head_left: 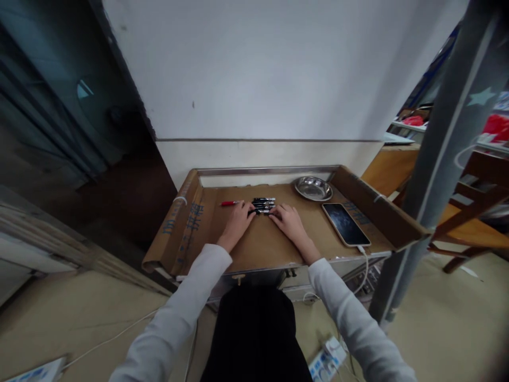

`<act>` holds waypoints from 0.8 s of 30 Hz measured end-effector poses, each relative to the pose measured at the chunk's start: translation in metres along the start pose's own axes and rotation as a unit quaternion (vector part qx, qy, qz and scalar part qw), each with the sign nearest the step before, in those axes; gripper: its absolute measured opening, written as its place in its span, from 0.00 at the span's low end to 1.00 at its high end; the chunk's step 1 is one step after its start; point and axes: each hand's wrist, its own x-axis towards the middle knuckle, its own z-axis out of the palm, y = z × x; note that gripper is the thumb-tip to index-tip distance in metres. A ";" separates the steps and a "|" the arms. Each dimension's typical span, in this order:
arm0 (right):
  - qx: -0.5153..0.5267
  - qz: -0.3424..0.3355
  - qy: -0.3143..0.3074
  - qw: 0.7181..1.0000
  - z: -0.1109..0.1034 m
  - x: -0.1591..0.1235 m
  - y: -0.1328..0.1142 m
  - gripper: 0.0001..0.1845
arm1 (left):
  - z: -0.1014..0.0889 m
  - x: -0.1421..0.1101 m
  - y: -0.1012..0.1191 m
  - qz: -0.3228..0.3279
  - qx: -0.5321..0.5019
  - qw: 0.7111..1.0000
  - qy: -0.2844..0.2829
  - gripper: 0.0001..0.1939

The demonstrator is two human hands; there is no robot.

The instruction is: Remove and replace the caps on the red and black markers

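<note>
Several black pens (264, 201) lie side by side in a small row on the cardboard-covered table. My left hand (238, 220) pinches the left end of the nearest black pen (261, 211), at the near side of the row. At that pen's right end are the closed fingertips of my right hand (290, 222). The fingers hide parts of the pen, so I cannot tell whether it is one piece. Left of the row, just beyond my left fingers, lies a red pen (229, 203).
A shiny metal dish (313, 188) stands at the back right. Nearer lies a phone (345, 225) with a white cable (366, 268) hanging over the front edge. Folded cardboard walls (377, 207) flank the table. A grey post (441, 138) and wooden chair (473, 212) are at right.
</note>
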 end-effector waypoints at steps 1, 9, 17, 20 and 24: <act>-0.001 0.000 0.000 1.000 0.000 0.001 0.000 0.09 | 0.003 0.001 0.001 0.001 -0.007 1.000 -0.012 0.05; 0.035 0.031 0.028 0.999 -0.001 0.000 0.004 0.10 | 0.005 0.013 0.013 -0.012 0.002 1.000 0.027 0.06; 0.164 0.060 0.064 0.983 -0.002 -0.001 0.005 0.13 | -0.028 -0.003 -0.052 -0.092 0.084 0.990 0.060 0.09; 0.257 0.070 0.092 0.960 -0.001 0.001 -0.010 0.13 | -0.037 -0.010 -0.044 -0.078 0.038 0.995 0.040 0.07; 0.479 0.157 0.075 0.860 -0.001 0.011 -0.034 0.15 | -0.042 -0.009 0.002 0.008 -0.096 0.995 -0.002 0.10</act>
